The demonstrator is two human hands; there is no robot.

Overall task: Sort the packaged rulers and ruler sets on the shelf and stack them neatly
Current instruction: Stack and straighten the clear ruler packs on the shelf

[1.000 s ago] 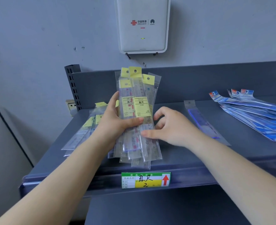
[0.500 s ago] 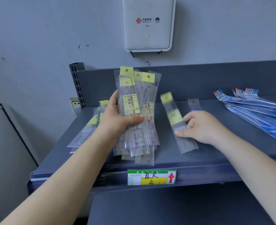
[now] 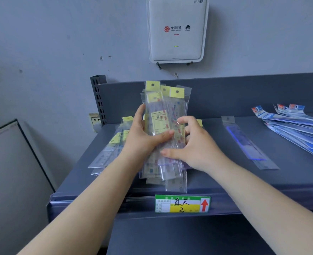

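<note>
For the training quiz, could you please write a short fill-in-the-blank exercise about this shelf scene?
1. The left hand grips a bundle of rulers with ____ header tabs.
2. The lone blue ruler lies to the ____ of the bundle.
3. The arrow on the shelf label is ____.

Answers: yellow; right; red

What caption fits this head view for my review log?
Left hand grips a bundle of yellow-tagged ruler packs above the shelf while right hand squares it.

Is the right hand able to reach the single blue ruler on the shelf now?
Probably yes: the blue ruler lies alone just right of the right hand, nothing between them, but that hand must first leave the bundle.
</note>
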